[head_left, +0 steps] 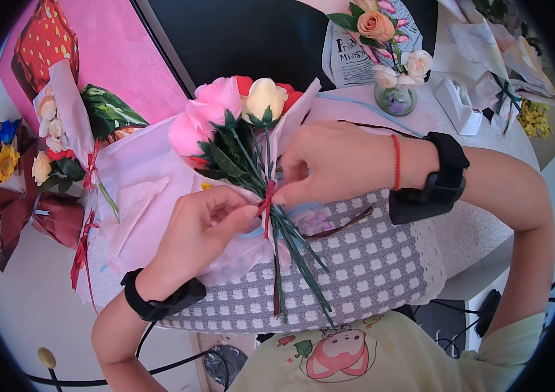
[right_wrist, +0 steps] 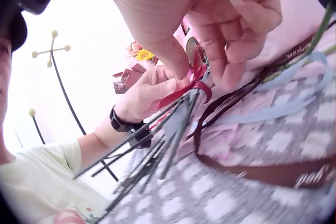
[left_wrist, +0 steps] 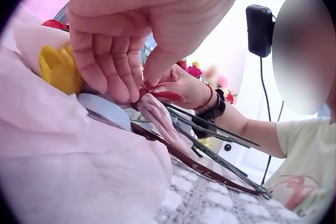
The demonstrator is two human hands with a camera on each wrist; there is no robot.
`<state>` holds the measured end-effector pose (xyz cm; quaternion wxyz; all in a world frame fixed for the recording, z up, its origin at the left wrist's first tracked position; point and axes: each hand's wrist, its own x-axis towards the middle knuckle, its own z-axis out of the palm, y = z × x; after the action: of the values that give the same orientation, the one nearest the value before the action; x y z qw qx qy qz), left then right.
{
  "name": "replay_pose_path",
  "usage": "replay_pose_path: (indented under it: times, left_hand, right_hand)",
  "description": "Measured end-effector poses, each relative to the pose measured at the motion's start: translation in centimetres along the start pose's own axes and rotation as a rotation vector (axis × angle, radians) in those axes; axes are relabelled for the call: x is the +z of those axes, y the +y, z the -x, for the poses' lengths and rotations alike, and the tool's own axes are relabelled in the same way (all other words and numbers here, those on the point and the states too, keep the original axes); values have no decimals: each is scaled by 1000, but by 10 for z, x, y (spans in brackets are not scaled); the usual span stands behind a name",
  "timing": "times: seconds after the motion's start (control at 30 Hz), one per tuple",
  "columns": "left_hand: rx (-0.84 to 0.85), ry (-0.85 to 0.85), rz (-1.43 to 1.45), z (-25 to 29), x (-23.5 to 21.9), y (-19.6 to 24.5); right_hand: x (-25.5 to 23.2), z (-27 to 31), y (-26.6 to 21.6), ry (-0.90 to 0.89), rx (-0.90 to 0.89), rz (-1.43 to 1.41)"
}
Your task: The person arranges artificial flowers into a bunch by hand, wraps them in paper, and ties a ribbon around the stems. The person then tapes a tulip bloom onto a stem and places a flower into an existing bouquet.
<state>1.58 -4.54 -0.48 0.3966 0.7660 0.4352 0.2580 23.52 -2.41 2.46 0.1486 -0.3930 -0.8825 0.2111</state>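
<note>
A bouquet of pink, red and cream artificial flowers (head_left: pixel 215 111) lies on the table in pale pink wrapping paper (head_left: pixel 140 166), its green stems (head_left: pixel 297 245) pointing toward the person. A thin red ribbon (head_left: pixel 266 199) circles the stems just below the paper. From the left, my left hand (head_left: pixel 200 225) pinches the ribbon between thumb and fingertips. On the other side my right hand (head_left: pixel 339 163) also pinches it, right at the knot. The right wrist view shows red ribbon loops (right_wrist: pixel 198 79) between the two hands. A yellow flower (left_wrist: pixel 60 69) peeks out beside my left fingers.
A grey and white checked cloth (head_left: pixel 362 261) covers the table's near side. Brown printed ribbon (right_wrist: pixel 262 174) and light blue ribbon (right_wrist: pixel 278 111) lie by the stems. Other bouquets (head_left: pixel 62 130) stand at left. A glass vase (head_left: pixel 395 99) and white tape dispenser (head_left: pixel 458 108) stand at back right.
</note>
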Motion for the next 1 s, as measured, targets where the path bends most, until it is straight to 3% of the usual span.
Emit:
replay_pose_path:
  times: [0.03,0.07,0.13,0.17,0.23,0.37,0.47,0.6,0.67,0.73,0.77,0.8,0.87,0.93,1.0]
  left_hand:
    - [-83,-36,35,1,-4,-1]
    - [-80,-38,34,1,-7,0]
    - [-303,-104,141,-1,-10,4]
    - [-299,-102,138,-2,-10,4]
    - [-389,-142,313,-4,-10,1]
    - [-412,-127,427,-1,-7,1]
    - [-318,-120,485,4,-11,8]
    - [-112,13,590,8,-16,24]
    - [-28,69,638,5,-14,41]
    - [89,318,908,-1,-11,64]
    - [197,230,838,-3,-26,55]
    - [208,235,833,-6,-29,56]
    - [405,299,790,-12,-36,64]
    - [463,361,782,-21,-33,72]
    - [548,501,631,-36,-32,64]
  right_hand:
    - [-4,4,-6,-138,126,-77]
    - [-1,6,-7,-136,127,-75]
    - [9,6,-5,-139,144,-360]
    - [13,5,-4,-136,142,-357]
    - [20,3,-6,-151,210,-624]
    - [32,5,-12,-45,294,-697]
    - [29,6,-14,-51,335,-683]
    - [7,7,-29,-3,135,-662]
    - [-5,3,-37,124,-46,-519]
    - [-12,-3,-40,102,-44,-529]
    - [-13,-7,-40,175,-96,-591]
    - [-16,-11,-42,248,-149,-652]
    - [-16,-27,-39,268,-133,-579]
    - [-3,-56,-25,600,-469,-544]
    - [-7,-51,-22,584,-427,-399]
